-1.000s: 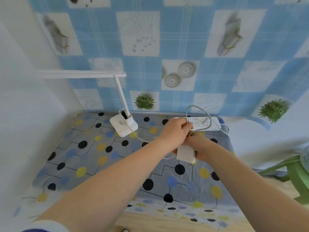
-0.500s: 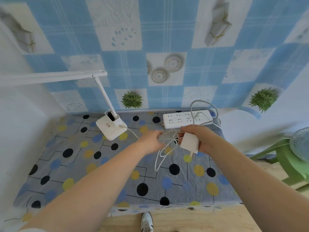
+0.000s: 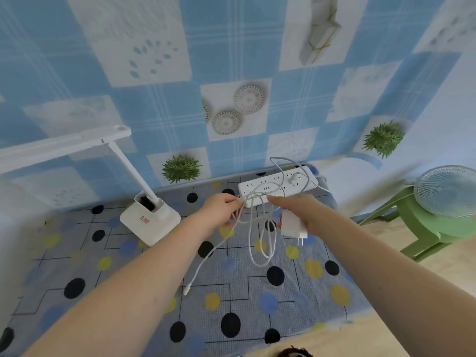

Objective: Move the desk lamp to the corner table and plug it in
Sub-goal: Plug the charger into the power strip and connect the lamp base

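Lamp: the white desk lamp [image 3: 150, 222] stands on the desk [image 3: 77, 266], at its back left, near the wall; its thin arm slants up to a long flat head reaching off to the left.
Desk: covered by a grey cloth with black, yellow and blue dots, pushed into the corner under blue-checked wallpaper.
Left hand: the left hand [image 3: 221, 210] hovers above the middle of the desk, its grip pinching the white cable [image 3: 257, 243] between thumb and curled fingers.
Cable: several loose loops hang from between the two hands down toward the cloth; one strand trails forward and ends in a small plug tip [image 3: 186, 290] lying low over the cloth, free of any socket.
Right hand: the right hand [image 3: 296, 210] is just beside the left, its grip curled round the white power adapter [image 3: 293, 226]; the forefinger points toward the left hand.
Adapter: its two metal prongs point downward, bare, above the cloth.
Power strip: a white power strip [image 3: 268, 188] lies along the back edge of the desk, just behind the hands, with one white plug already seated near its right end.
Beside the desk: a green stool [image 3: 422, 228] stands to the right with a pale fan [image 3: 448, 191] on it.
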